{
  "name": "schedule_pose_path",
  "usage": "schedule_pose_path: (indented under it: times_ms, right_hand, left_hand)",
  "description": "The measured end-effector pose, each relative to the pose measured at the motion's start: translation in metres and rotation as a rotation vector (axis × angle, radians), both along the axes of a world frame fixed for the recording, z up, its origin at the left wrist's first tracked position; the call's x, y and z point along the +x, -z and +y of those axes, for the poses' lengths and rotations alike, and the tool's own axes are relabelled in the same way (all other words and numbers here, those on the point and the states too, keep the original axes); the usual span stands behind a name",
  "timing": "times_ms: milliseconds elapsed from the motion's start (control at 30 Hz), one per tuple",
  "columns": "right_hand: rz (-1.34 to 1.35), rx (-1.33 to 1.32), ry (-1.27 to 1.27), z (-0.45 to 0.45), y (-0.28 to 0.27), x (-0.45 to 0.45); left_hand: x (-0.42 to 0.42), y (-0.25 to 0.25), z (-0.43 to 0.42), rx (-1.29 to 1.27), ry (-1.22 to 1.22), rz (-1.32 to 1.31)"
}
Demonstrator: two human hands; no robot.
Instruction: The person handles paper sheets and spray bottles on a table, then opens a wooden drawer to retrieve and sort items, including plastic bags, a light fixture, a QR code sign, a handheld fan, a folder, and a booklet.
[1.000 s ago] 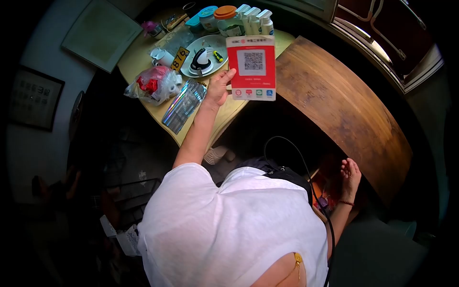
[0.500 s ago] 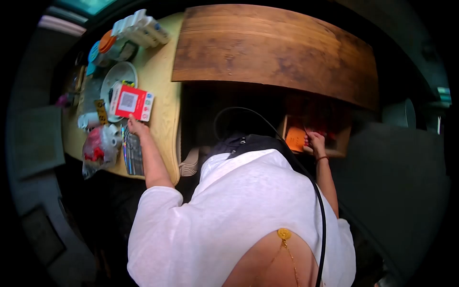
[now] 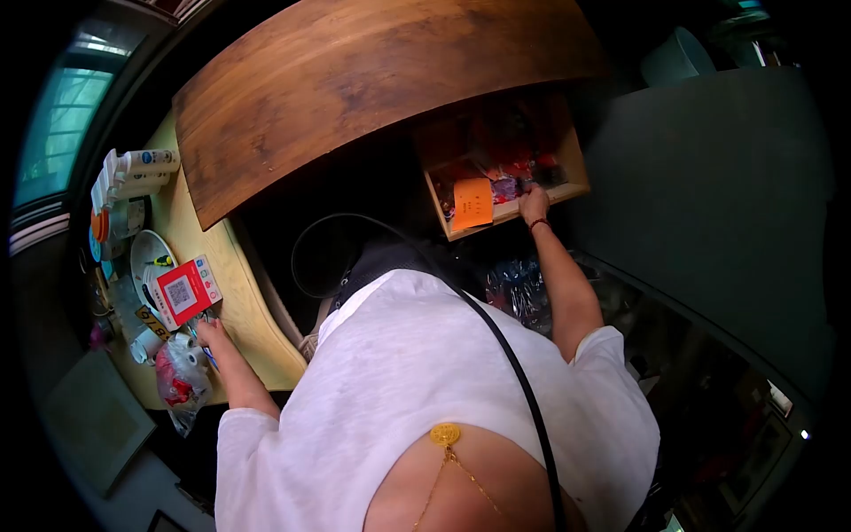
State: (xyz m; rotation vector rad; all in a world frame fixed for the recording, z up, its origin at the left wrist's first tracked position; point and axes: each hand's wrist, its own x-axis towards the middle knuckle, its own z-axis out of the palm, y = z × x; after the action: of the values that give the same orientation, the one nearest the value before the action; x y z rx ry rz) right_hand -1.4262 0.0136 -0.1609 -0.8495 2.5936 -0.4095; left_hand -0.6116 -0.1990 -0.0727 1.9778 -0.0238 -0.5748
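On the pale wooden desk at the left, my left hand (image 3: 209, 332) is closed just below a red-and-white QR code card (image 3: 209, 277). Silvery bits show by its fingertips, but what it grips is unclear. The card overlaps a white plate (image 3: 142, 247) with a yellow-and-black tool (image 3: 160, 261). My right hand (image 3: 534, 206) reaches over the front edge of an open wooden drawer (image 3: 567, 189), fingers curled by a dark item I cannot make out. Left of it in the drawer lies an orange paper packet (image 3: 472, 203), among red and purple things.
A dark wooden board (image 3: 381, 62) spans the top. White bottles (image 3: 146, 162), a clear bag with red contents (image 3: 182, 377) and a white roll (image 3: 146, 344) crowd the desk's left side. A black cable (image 3: 496, 341) crosses my front. A dark surface (image 3: 709, 177) lies right of the drawer.
My view has swung, bringing the drawer's inside into sight. My right hand has shifted to the drawer's front edge. My left hand's thumb no longer overlaps the card's lower edge.
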Motion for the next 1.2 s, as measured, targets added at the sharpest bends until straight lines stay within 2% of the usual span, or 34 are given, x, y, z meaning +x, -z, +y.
schedule_pose_path:
  times_ms: [33, 100, 133, 167, 200, 267, 300, 367, 400, 467, 500, 633, 700, 733, 767, 833, 867, 900, 967, 1000, 1033, 1100, 1200]
  right_hand:
    - [-0.006, 0.0, 0.0, -0.006, -0.008, -0.003]
    - [0.078, 0.213, -0.168, -0.017, -0.017, -0.008]
    - [0.071, 0.211, -0.172, -0.02, -0.011, -0.015]
    - [0.096, 0.273, -0.295, -0.023, -0.005, -0.02]
    - [0.122, 0.334, -0.419, -0.024, 0.002, -0.025]
    - [0.149, 0.379, -0.469, -0.024, 0.02, -0.03]
    - [0.182, 0.431, -0.519, -0.025, 0.024, -0.031]
    - [0.183, 0.508, -0.565, -0.029, 0.032, -0.038]
    - [0.194, 0.588, -0.606, -0.032, 0.034, -0.04]
    - [0.192, 0.615, -0.686, -0.039, 0.035, -0.047]
    - [0.198, 0.646, -0.755, -0.041, 0.034, -0.05]
    - [0.159, 0.586, -0.849, -0.047, 0.021, -0.074]
    - [0.015, 0.431, -0.799, -0.056, -0.012, -0.089]
    - [0.079, 0.215, -0.763, -0.054, -0.039, -0.092]
    - [0.082, 0.212, -0.76, -0.052, -0.057, -0.096]
    - [-0.176, -0.238, -0.315, -0.05, -0.08, -0.111]
    - [-0.304, -0.36, -0.188, -0.041, -0.066, -0.126]
    - [-0.294, -0.368, -0.191, -0.04, -0.076, -0.126]
    - [-1.173, -0.782, 0.43, -0.031, -0.1, -0.119]
    - [-1.336, -0.798, 0.477, -0.024, -0.091, -0.122]
    - [-1.337, -0.804, 0.466, -0.023, -0.099, -0.116]
    - [-1.676, -1.107, 0.394, -0.032, -0.125, -0.086]
    - [-1.784, -1.137, 0.401, -0.05, -0.143, -0.046]
  left_hand:
    - [-0.009, -0.002, 0.005, 0.064, -0.137, -0.046]
    - [-0.036, -0.01, 0.019, 0.08, -0.155, -0.057]
    - [-0.045, -0.012, 0.022, 0.095, -0.17, -0.061]
    - [-0.052, -0.018, 0.026, 0.094, -0.173, -0.071]
    - [-0.054, -0.021, 0.031, 0.149, -0.126, 0.001]
    - [-0.033, -0.01, 0.045, 0.201, 0.033, 0.18]
    - [-0.033, -0.014, 0.047, 0.201, 0.028, 0.17]
    - [-0.031, -0.02, 0.052, 0.267, 0.101, 0.33]
    - [-0.038, -0.027, 0.055, 0.266, 0.094, 0.321]
    - [-0.064, -0.049, 0.058, 0.257, 0.281, 0.321]
    - [-0.074, -0.057, 0.057, 0.257, 0.277, 0.311]
    - [-0.104, -0.069, 0.042, 0.205, 0.327, 0.282]
    - [-0.124, -0.072, 0.029, 0.123, 0.44, 0.237]
    - [-0.144, -0.077, 0.02, 0.095, 0.458, 0.241]
    - [-0.169, -0.085, 0.011, 0.09, 0.462, 0.242]
    - [-0.223, -0.097, -0.008, -0.023, 0.611, 0.23]
    - [-0.25, -0.102, -0.017, -0.052, 0.675, 0.252]
    - [-0.277, -0.109, -0.025, -0.082, 0.74, 0.275]
    - [-0.338, -0.128, -0.036, -0.114, 0.89, 0.344]
    - [-0.366, -0.135, -0.039, -0.123, 0.983, 0.369]
    - [-0.391, -0.14, -0.039, -0.135, 1.073, 0.39]
    - [-0.439, -0.147, -0.036, -0.178, 1.277, 0.415]
    - [-0.51, -0.167, -0.016, -0.205, 1.583, 0.367]
